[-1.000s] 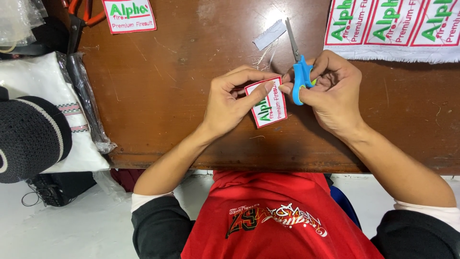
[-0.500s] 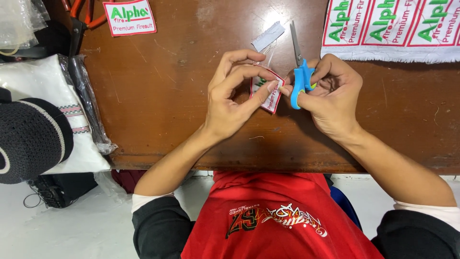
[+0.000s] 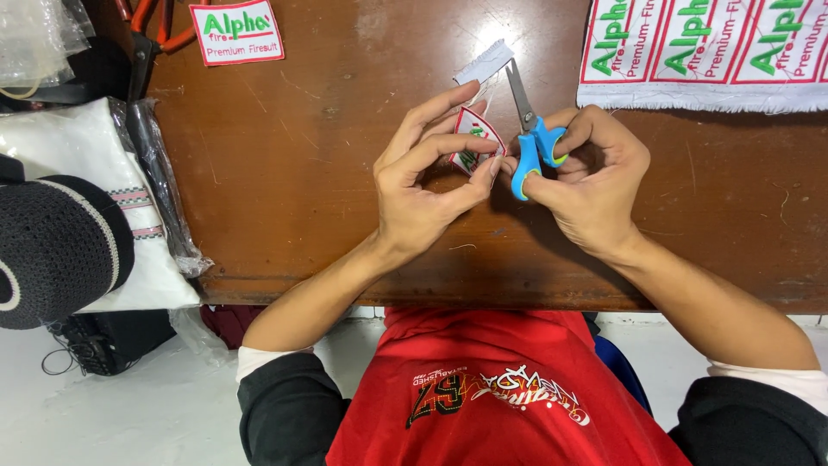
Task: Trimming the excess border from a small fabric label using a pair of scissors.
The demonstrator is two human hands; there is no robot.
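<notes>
My left hand (image 3: 423,185) pinches a small white embroidered patch with a red border (image 3: 476,138), turned on edge above the brown wooden table (image 3: 293,198). My right hand (image 3: 591,177) grips blue-handled scissors (image 3: 528,138), blades pointing away from me beside the patch. A white offcut strip (image 3: 485,62) lies just beyond the blade tips.
A finished patch (image 3: 237,33) lies at the far left of the table, by orange-handled pliers (image 3: 159,26). A sheet of uncut patches (image 3: 703,52) sits at the far right. Folded white cloth in plastic (image 3: 112,190) and a black knit cap (image 3: 52,246) rest at the left edge.
My left hand has turned the patch from flat to tilted on edge and lifted it slightly away from me. The scissors have stayed beside it in my right hand.
</notes>
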